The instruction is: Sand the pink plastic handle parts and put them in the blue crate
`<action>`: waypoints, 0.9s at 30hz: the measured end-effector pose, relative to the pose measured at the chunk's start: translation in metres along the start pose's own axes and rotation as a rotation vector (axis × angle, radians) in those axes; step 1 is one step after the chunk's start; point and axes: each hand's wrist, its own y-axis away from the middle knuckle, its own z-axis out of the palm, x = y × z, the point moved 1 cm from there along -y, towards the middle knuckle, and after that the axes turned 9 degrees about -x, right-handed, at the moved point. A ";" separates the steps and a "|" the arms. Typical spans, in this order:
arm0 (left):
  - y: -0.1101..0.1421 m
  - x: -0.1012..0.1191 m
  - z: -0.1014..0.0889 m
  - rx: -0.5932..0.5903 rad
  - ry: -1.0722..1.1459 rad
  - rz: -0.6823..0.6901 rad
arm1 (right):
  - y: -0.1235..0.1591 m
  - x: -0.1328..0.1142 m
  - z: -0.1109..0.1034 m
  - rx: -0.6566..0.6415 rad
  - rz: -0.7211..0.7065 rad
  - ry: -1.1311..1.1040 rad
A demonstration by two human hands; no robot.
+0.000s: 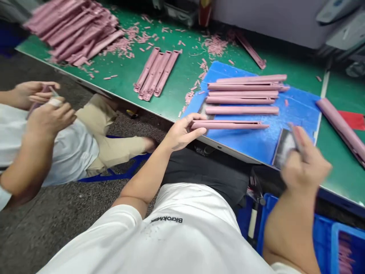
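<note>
My left hand (185, 133) is closed on one end of a long, narrow pink plastic housing (230, 125), thumb along the near side. The piece lies level over the near part of a blue mat (245, 148), its slotted side showing. Beyond it, several similar pink housings (242, 110) lie in a rough row on the mat. My right hand (306, 163), blurred by motion, is closed around a thin, blade-like tool (296, 137) whose exact kind I cannot make out. It hovers near a dark, shiny flat plate (283, 148) at the mat's front right corner.
A large pile of pink housings (76, 30) and a smaller group (156, 74) lie left on the green table (119, 82), among pink scraps (215, 45). Another housing (342, 129) lies right, beside red material (352, 120). A co-worker's hands (47, 110) are at left; blue crates (325, 232) stand below right.
</note>
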 end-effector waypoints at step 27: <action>0.042 0.037 0.046 0.200 -0.276 0.191 | -0.014 -0.083 0.045 -0.397 0.094 0.003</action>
